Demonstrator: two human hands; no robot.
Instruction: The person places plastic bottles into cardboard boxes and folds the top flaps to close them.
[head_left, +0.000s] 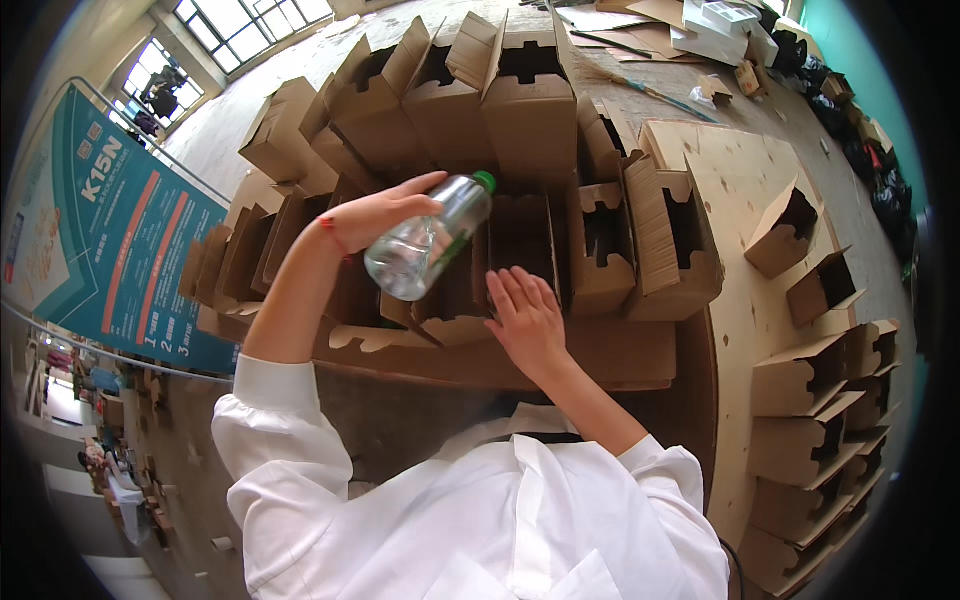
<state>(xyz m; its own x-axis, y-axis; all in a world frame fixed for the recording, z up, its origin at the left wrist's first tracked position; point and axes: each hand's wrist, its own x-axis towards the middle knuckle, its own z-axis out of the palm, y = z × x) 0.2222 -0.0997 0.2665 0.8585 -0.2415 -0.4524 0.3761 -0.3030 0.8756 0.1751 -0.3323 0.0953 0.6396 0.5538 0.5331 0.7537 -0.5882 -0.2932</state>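
My left hand (372, 220), with a red string at the wrist, is closed round a clear plastic bottle (402, 262) with a green cap (484, 181). The bottle is tilted, its cap pointing up and right, above a cluster of open cardboard boxes. Some of my left fingers are hidden behind it. To the right, my right hand (528, 325) is held open, fingers stretched out, at the near rim of a dark-inside cardboard box (524, 232). I cannot tell whether it touches that box. Another open box (600, 245) stands just right of it.
Taller boxes (530, 115) stand along the far side. More open boxes (800, 450) line the plywood board (735, 180) at the right. A teal banner (120, 230) stands at the left. Black bags (888, 195) lie along the right wall, and a stick (665, 95) lies on the floor behind.
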